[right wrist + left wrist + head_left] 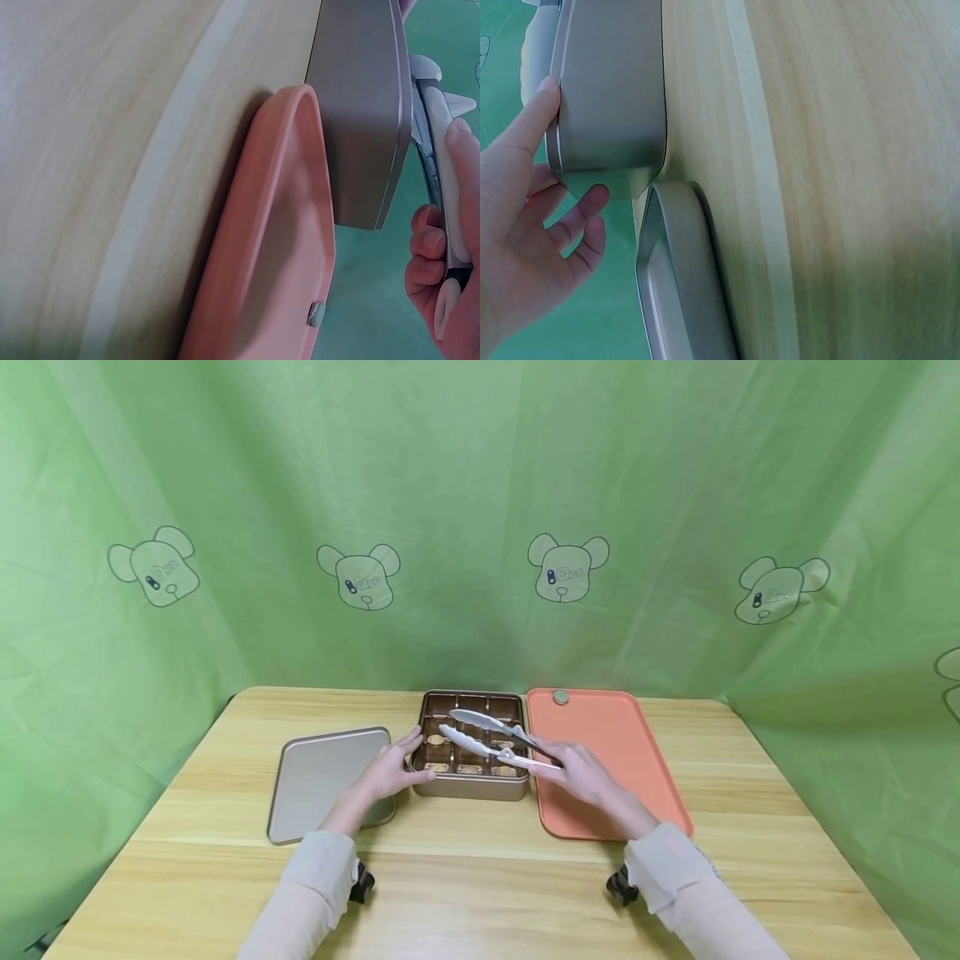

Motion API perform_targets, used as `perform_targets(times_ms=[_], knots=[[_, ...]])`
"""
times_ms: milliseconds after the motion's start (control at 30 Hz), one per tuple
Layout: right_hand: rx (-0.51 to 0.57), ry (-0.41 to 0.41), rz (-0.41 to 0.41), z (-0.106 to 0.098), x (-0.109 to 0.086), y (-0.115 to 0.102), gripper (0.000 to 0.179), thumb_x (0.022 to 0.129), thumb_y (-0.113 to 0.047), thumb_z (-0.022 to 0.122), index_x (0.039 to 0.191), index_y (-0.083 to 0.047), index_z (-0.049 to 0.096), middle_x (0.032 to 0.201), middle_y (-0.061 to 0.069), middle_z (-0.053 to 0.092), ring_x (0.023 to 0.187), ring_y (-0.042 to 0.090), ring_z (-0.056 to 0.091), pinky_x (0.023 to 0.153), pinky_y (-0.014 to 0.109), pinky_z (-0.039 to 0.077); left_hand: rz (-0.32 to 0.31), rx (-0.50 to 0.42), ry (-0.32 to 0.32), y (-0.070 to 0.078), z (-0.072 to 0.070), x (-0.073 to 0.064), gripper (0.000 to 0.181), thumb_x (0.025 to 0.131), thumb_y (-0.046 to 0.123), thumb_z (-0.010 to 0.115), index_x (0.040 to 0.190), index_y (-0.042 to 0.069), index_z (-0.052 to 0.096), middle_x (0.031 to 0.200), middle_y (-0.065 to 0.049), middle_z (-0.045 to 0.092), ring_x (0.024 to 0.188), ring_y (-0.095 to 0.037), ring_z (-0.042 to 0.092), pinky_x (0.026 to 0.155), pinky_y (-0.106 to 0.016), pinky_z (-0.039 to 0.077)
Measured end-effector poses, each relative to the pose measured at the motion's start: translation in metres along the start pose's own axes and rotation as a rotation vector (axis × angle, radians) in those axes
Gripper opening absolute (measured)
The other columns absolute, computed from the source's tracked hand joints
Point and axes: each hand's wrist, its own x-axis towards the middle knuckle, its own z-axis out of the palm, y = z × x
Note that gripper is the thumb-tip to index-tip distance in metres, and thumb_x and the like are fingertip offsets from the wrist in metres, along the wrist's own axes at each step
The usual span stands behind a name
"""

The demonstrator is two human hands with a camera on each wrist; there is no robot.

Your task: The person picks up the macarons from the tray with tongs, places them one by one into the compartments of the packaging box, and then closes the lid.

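Two hands are at work over a brown metal box (471,788) at the far side of a wooden table (480,893). The box is uncovered, upright and divided into compartments; pale golden pieces (470,769) lie in the near row, and another shows farther back in the left column. The left hand (386,771) is spread and relaxed at the box's near left corner, thumb touching the near rim and fingers along the left side. The right hand (577,772) grips a pair of tongs (468,741) by the handle end, fingers curled round it. The tongs' two arms stand apart, tips above the left part of the box. A pink tray (630,760) lies flat just beside the box on the right, with a small round greenish-grey item (560,697) in its far left corner. A shallow grey tray (326,785) lies on the left, partly hidden by the left hand and forearm. A black device (362,883) is seen at each wrist. Green cloth (450,460) printed with bear faces hangs behind the table.
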Motion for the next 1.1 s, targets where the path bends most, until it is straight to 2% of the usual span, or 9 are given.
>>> perform_targets(times_ms=[200, 267, 300, 367, 433, 600, 833, 1033, 1100], knots=[[0.031, 0.040, 0.028, -0.005, -0.005, 0.006, 0.058, 0.085, -0.039, 0.061, 0.133, -0.008, 0.047, 0.124, 0.017, 0.056, 0.105, 0.033, 0.058, 0.084, 0.046, 0.049, 0.001, -0.006, 0.003, -0.001, 0.001, 0.000, 0.078, 0.077, 0.031, 0.071, 0.134, -0.008, 0.035, 0.148, -0.017, 0.022, 0.131, -0.041, 0.027, 0.109, -0.049, 0.020], [0.042, 0.058, 0.037, -0.008, -0.006, 0.009, 0.057, 0.085, -0.036, 0.063, 0.133, -0.009, 0.047, 0.110, 0.016, 0.064, 0.089, 0.027, 0.061, 0.073, 0.039, 0.051, -0.003, -0.006, 0.004, -0.001, 0.002, 0.000, 0.078, 0.077, 0.031, 0.071, 0.134, -0.007, 0.035, 0.148, -0.017, 0.022, 0.131, -0.041, 0.027, 0.109, -0.049, 0.020], [0.045, 0.064, 0.042, -0.010, -0.008, 0.011, 0.058, 0.085, -0.037, 0.062, 0.134, -0.010, 0.047, 0.109, 0.016, 0.064, 0.086, 0.025, 0.061, 0.069, 0.036, 0.050, -0.006, -0.006, 0.005, -0.001, 0.002, 0.000, 0.078, 0.077, 0.032, 0.071, 0.135, -0.007, 0.035, 0.148, -0.016, 0.022, 0.131, -0.041, 0.027, 0.109, -0.049, 0.020], [0.052, 0.075, 0.057, -0.013, -0.010, 0.015, 0.058, 0.085, -0.037, 0.062, 0.134, -0.012, 0.046, 0.088, 0.010, 0.065, 0.071, 0.019, 0.054, 0.060, 0.030, 0.043, -0.009, -0.008, 0.005, -0.001, 0.002, 0.000, 0.078, 0.077, 0.032, 0.071, 0.135, -0.007, 0.035, 0.148, -0.017, 0.022, 0.131, -0.041, 0.027, 0.109, -0.049, 0.020], [0.058, 0.089, 0.073, -0.016, -0.013, 0.019, 0.057, 0.085, -0.035, 0.063, 0.134, -0.012, 0.046, 0.088, 0.010, 0.065, 0.069, 0.019, 0.051, 0.059, 0.030, 0.042, -0.009, -0.008, 0.006, -0.001, 0.002, 0.000, 0.078, 0.077, 0.032, 0.071, 0.134, -0.007, 0.035, 0.148, -0.017, 0.022, 0.131, -0.041, 0.027, 0.109, -0.050, 0.020], [0.051, 0.120, 0.109, -0.020, -0.020, 0.029, 0.057, 0.086, -0.033, 0.062, 0.135, -0.007, 0.044, 0.122, 0.020, 0.056, 0.094, 0.031, 0.058, 0.075, 0.042, 0.049, -0.003, -0.009, 0.001, 0.000, 0.000, 0.000, 0.078, 0.077, 0.031, 0.071, 0.134, -0.008, 0.035, 0.147, -0.019, 0.023, 0.131, -0.040, 0.027, 0.109, -0.048, 0.021], [0.046, 0.114, 0.190, -0.025, -0.025, 0.043, 0.060, 0.089, -0.041, 0.055, 0.139, -0.013, 0.038, 0.121, 0.022, 0.056, 0.090, 0.029, 0.056, 0.072, 0.040, 0.045, -0.004, -0.020, -0.003, 0.002, -0.002, -0.001, 0.078, 0.077, 0.030, 0.071, 0.134, -0.009, 0.035, 0.147, -0.019, 0.022, 0.131, -0.040, 0.026, 0.109, -0.045, 0.020], [-0.012, 0.149, 0.256, -0.029, -0.030, 0.051, 0.063, 0.090, -0.039, 0.054, 0.135, 0.002, 0.038, 0.126, 0.029, 0.048, 0.111, 0.045, 0.049, 0.088, 0.055, 0.043, 0.005, -0.008, -0.007, 0.003, -0.002, -0.001, 0.077, 0.078, 0.031, 0.070, 0.134, -0.009, 0.035, 0.147, -0.019, 0.022, 0.131, -0.041, 0.026, 0.109, -0.046, 0.020], [-0.017, 0.158, 0.277, -0.030, -0.030, 0.053, 0.064, 0.090, -0.040, 0.053, 0.136, 0.002, 0.038, 0.124, 0.031, 0.049, 0.105, 0.045, 0.052, 0.086, 0.054, 0.045, 0.006, -0.006, -0.007, 0.002, -0.001, 0.000, 0.078, 0.078, 0.031, 0.070, 0.134, -0.009, 0.035, 0.147, -0.019, 0.022, 0.131, -0.041, 0.026, 0.109, -0.047, 0.020]])
